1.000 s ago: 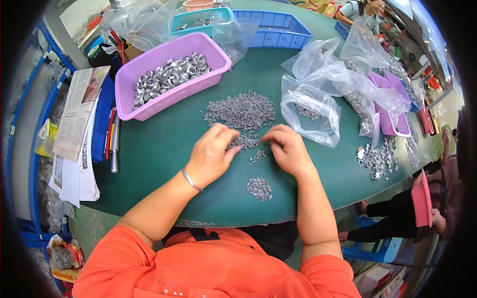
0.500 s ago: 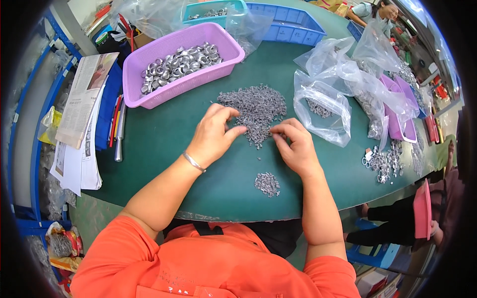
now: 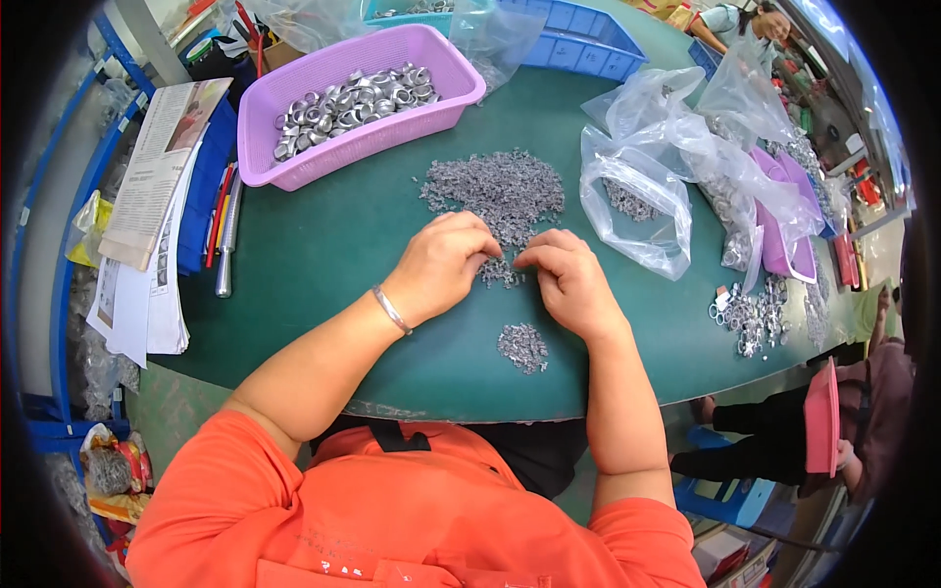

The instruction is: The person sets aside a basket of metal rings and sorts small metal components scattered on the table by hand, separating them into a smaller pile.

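Hands (image 3: 441, 263) curled at the pile (image 3: 495, 181), can't tell if pinching anything, but one sloppy swipe might scatter the small heap (image 3: 522, 349).

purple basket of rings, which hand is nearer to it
Left. In the picture, the left hand is below and right of the basket, apart from it; the right hand is farther right, past the left.

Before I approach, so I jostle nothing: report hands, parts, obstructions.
Left hand and right hand at near edge of large heap of tiny grey parts. Small grey pile closer in. Clear plastic bag right of heap, not blocking.
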A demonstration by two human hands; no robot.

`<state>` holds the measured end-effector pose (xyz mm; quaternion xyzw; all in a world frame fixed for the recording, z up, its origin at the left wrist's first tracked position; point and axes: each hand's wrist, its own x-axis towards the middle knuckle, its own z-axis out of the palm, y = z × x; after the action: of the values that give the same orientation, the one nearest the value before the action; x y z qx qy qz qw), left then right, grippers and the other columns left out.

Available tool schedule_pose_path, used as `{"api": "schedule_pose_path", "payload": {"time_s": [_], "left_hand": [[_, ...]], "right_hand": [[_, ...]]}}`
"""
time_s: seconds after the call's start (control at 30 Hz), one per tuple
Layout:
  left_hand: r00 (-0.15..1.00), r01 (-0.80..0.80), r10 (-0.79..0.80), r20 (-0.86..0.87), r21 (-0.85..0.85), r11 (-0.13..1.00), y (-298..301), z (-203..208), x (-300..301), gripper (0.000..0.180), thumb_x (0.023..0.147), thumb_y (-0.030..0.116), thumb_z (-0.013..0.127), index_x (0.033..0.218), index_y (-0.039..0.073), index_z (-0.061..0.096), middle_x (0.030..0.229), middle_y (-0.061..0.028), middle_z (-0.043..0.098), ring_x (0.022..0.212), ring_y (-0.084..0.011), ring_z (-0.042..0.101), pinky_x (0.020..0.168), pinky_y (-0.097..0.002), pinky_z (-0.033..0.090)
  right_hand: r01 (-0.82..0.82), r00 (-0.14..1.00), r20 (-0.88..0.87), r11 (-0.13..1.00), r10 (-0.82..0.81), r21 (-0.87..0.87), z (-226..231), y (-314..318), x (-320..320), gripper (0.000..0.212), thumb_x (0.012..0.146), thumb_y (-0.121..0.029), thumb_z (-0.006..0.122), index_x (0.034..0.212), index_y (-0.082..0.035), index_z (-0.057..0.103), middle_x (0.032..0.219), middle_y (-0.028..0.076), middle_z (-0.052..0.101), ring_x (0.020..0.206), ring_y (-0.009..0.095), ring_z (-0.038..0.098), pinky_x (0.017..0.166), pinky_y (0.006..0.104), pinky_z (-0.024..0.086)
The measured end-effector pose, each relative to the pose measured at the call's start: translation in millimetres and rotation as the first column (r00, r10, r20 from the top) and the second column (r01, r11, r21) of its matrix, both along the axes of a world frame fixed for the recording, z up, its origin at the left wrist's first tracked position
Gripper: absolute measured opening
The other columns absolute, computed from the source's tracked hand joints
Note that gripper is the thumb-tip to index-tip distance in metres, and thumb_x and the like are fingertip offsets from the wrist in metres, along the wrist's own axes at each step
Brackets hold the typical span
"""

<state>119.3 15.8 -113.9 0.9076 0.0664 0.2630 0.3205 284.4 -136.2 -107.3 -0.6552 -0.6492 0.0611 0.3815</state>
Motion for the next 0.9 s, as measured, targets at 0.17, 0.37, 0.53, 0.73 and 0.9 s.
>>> {"api": "schedule_pose_path", "payload": {"time_s": [0.17, 0.37, 0.53, 0.73, 0.9], "left_hand": [[0.998, -0.011, 0.013, -0.057, 0.037, 0.999, -6, 3, -6, 0.015, 0.078, 0.004, 0.077, 0.092, 0.005, 0.072, 0.096, -0.0083, 0.066, 0.095, -0.0292, 0.063, 0.087, -0.0392, 0.051], [0.995, -0.099, 0.097, 0.023, 0.069, 0.993, 1, 5, -6, 0.014, 0.078, 0.008, 0.078, 0.091, 0.007, 0.073, 0.095, -0.0069, 0.065, 0.091, -0.0284, 0.063, 0.083, -0.0392, 0.05], [0.992, -0.113, 0.119, -0.039, 0.126, 0.986, -2, -3, -6, 0.014, 0.077, 0.008, 0.078, 0.091, 0.008, 0.073, 0.094, -0.0058, 0.064, 0.091, -0.0282, 0.062, 0.082, -0.0397, 0.049], [0.999, -0.032, 0.037, -0.033, 0.13, 0.991, -10, 6, -10, 0.012, 0.077, 0.005, 0.076, 0.087, 0.01, 0.073, 0.092, -0.0033, 0.064, 0.09, -0.0257, 0.061, 0.082, -0.0381, 0.047], [0.991, -0.133, 0.135, -0.005, 0.151, 0.98, 0, 3, -6, 0.013, 0.077, 0.006, 0.077, 0.088, 0.012, 0.073, 0.09, -0.0018, 0.065, 0.089, -0.0242, 0.06, 0.08, -0.0372, 0.045]], "right_hand": [[-0.124, 0.99, -0.064, 0.992, 0.122, -0.021, 3, -2, -4, 0.023, 0.074, 0.008, 0.062, 0.089, -0.005, 0.072, 0.095, 0.007, 0.067, 0.093, 0.03, 0.061, 0.085, 0.0404, 0.048], [-0.051, 0.999, 0.004, 0.998, 0.052, -0.048, 13, -2, -1, 0.025, 0.073, 0.009, 0.062, 0.09, -0.006, 0.073, 0.096, 0.007, 0.066, 0.092, 0.03, 0.06, 0.086, 0.04, 0.048], [-0.072, 0.997, -0.006, 0.984, 0.072, -0.165, 11, -8, 4, 0.031, 0.073, 0.009, 0.061, 0.097, -0.007, 0.074, 0.101, 0.007, 0.066, 0.097, 0.029, 0.059, 0.089, 0.0404, 0.047], [-0.111, 0.994, -0.004, 0.989, 0.111, -0.1, 13, -6, -1, 0.026, 0.072, 0.009, 0.062, 0.091, -0.006, 0.073, 0.098, 0.007, 0.067, 0.094, 0.03, 0.06, 0.087, 0.0401, 0.047], [0.011, 0.999, -0.05, 0.993, -0.017, -0.117, 19, -9, 5, 0.014, 0.079, 0.0, 0.072, 0.091, -0.007, 0.073, 0.092, 0.007, 0.065, 0.09, 0.028, 0.059, 0.084, 0.0403, 0.046]]}}
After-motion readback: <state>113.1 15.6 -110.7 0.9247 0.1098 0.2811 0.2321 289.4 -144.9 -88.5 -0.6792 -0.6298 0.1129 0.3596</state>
